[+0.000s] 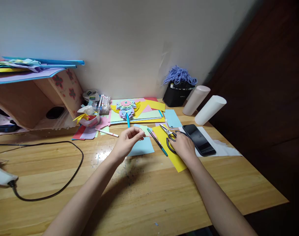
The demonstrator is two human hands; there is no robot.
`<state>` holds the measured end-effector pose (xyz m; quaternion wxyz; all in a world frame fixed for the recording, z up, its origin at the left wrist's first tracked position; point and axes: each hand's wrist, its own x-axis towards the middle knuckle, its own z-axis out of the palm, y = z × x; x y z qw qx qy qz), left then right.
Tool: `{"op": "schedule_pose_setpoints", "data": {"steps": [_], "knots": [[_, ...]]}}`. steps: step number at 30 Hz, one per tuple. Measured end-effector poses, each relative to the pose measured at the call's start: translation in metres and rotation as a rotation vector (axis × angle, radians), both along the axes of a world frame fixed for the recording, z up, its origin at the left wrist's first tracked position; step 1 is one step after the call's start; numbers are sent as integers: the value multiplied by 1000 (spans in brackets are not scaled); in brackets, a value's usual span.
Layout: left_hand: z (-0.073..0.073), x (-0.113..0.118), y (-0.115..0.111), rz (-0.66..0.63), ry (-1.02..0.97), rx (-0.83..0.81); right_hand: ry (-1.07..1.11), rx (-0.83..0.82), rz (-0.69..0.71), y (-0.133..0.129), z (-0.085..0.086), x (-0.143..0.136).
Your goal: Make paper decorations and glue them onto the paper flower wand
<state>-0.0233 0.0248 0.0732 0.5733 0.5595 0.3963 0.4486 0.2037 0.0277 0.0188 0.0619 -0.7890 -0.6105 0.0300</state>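
My left hand (128, 141) hovers over a light blue paper (143, 147), its thumb and fingertips pressed together; anything between them is too small to make out. My right hand (184, 146) rests on the black handles of the scissors (165, 129), fingers curled on them. Under the scissors lies a yellow paper strip (174, 160). A dark pen with green ends (158, 142) lies between the hands. Behind them is a layered paper figure (126, 108) on a blue stick. A black phone (199, 140) sits just right of my right hand.
At the left are a glue gun (3, 173) with a looping black cord and a cardboard box (65, 95). A tub of paper scraps (91, 118), markers (104, 103), a black holder with blue yarn (177, 95) and two white rolls (210, 109) stand at the back.
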Motion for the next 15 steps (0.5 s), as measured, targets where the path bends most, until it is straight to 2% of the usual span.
{"op": "schedule_pose_setpoints", "data": {"steps": [3, 5, 7, 10, 12, 15], "knots": [[1, -6, 3, 115, 14, 42, -68, 149, 47, -8, 2, -6], [4, -11, 5, 179, 2, 52, -2, 227, 155, -13, 2, -15], [9, -17, 7, 220, -15, 53, 155, 226, 392, -17, 0, -27], [19, -28, 7, 255, -20, 60, 397, 121, 741, -21, -6, -46], [26, -35, 7, 269, -31, 73, 582, 63, 815, -21, -11, -56], [34, -47, 8, 301, -56, 81, 833, 52, 780, -20, -17, -66]]}}
